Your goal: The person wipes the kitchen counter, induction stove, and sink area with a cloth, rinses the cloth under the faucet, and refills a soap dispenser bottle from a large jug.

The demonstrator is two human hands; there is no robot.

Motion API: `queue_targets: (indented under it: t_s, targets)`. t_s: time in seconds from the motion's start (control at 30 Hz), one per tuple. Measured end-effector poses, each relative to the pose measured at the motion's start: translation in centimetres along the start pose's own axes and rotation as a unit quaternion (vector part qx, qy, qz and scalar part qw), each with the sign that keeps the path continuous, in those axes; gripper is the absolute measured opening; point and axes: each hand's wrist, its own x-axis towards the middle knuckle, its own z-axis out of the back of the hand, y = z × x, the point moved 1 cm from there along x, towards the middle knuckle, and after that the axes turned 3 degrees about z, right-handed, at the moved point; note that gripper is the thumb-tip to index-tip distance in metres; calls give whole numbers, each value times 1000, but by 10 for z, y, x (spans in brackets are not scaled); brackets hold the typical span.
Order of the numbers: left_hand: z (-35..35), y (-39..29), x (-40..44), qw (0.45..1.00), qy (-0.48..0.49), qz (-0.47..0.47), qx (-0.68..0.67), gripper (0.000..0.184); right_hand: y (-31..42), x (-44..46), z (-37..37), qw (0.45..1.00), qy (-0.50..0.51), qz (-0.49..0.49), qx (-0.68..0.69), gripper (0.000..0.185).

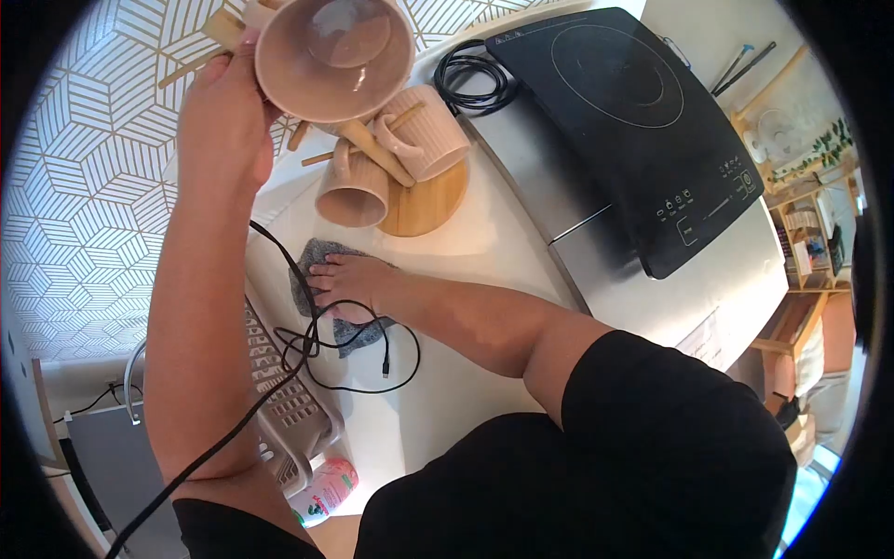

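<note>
A pink mug [335, 104] is raised at the top of the view, its mouth facing me. My left hand [223, 121] is closed at its handle side, beside the upper pegs of a wooden mug stand [377, 149]; part of the grip is hidden. Two more pink mugs, a ribbed one [433, 135] and a smaller-looking one [352, 197], hang low on the stand above its round base [428, 210]. My right hand [349, 287] lies flat, fingers stretched out, on a grey cloth [312, 261] on the white counter. A black cable [410, 380] loops beside the cloth.
A black induction hob [615, 102] stands on a metal surface [531, 158] at the right, its coiled cord [473, 79] behind it. At the left are a plastic dish rack [289, 401] and a pink-and-white bottle [326, 489]. The patterned wall [84, 205] borders the counter.
</note>
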Motion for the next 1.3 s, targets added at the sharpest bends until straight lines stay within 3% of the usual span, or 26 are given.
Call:
queue_targets:
  t_s: [0.4,0.53,0.6,0.63,0.67,0.7,0.77,0.83,0.87,0.9,0.97,1.03,1.07,1.13,1.17,1.2,1.27,1.3]
  targets:
    - [-14,16,-8,997,36,-15,59,33,-5,6,-15,999,-38,-5,-11,43]
    - [10,24,-1,967,48,-110,226,44,-7,5,-12,998,-39,15,-40,42]
    - [28,18,-14,942,52,-132,303,48,-9,7,-21,998,-51,-16,23,37]
    - [38,11,-33,926,72,-100,358,51,-11,10,-28,992,-110,10,58,32]
    - [48,-1,-55,904,92,-66,411,54,-7,9,-15,992,-108,21,62,32]
    - [59,-17,-76,878,115,2,465,55,-2,2,5,991,-60,6,119,32]
    - [107,-33,-114,850,158,6,502,51,-3,-6,18,984,-3,3,176,32]
    - [139,-71,-168,829,176,52,528,49,-13,-6,6,984,-132,-14,120,38]
    - [149,-92,-200,831,155,93,526,47,-29,1,-10,988,-133,-41,65,44]
    - [159,-113,-234,831,134,135,523,46,-22,2,3,987,-94,-128,6,50]
    - [183,-147,-297,808,194,128,542,35,-21,-1,-5,980,-108,-159,-55,56]
    - [213,-166,-358,815,179,234,499,28,-23,4,-10,982,-88,-152,-68,58]
    - [232,-165,-393,818,170,240,495,28,-20,3,-14,981,-75,-156,-85,61]
    - [266,-139,-452,810,-58,277,513,31,4,-5,3,986,-4,-126,-108,71]
    - [271,-118,-468,803,-112,293,507,36,18,-9,10,989,25,-108,-96,74]
    - [275,-92,-483,793,-164,307,499,45,30,-13,11,991,53,-90,-86,78]
    - [276,-31,-502,823,-171,338,422,82,58,-27,5,987,54,-81,-128,78]
    - [280,7,-510,840,-184,307,407,95,76,-36,7,985,55,-79,-141,77]
